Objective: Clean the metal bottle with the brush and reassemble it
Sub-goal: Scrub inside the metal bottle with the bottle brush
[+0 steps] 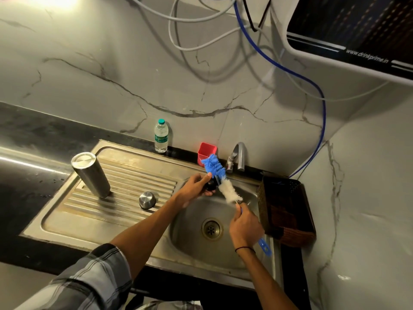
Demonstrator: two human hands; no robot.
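Metal bottle is standing upside down on the ribbed drainboard of the sink, well apart from my hands, so the body isn't what I'm scrubbing at the moment; my guess is I'm on the small black stopper piece, which my left hand has pinched between thumb and fingers over the basin; my right hand is clenched round the blue handle of the brush, with the bristles lying right against that black piece; can't tell exactly which face of it the bristles are reaching, it's mostly hidden by the fingers. To do this bit well I'd keep the piece low over the basin so drips go down the drain, turn it slowly in the left hand rather than sawing the brush, and work the white fluffy part into any groove or thread; a wet little part like that probably slips easily, so a firm pinch matters. Count-wise: one metal bottle, one round steel cap sitting on the drainboard near the bottle, one black piece in hand, one brush (blue tip, white middle); also one clear plastic water bottle on the tabletop at the wall, one red cup, one tap, one dark basket to the right of the sink; reassembly isn't started yet as far as I can judge.
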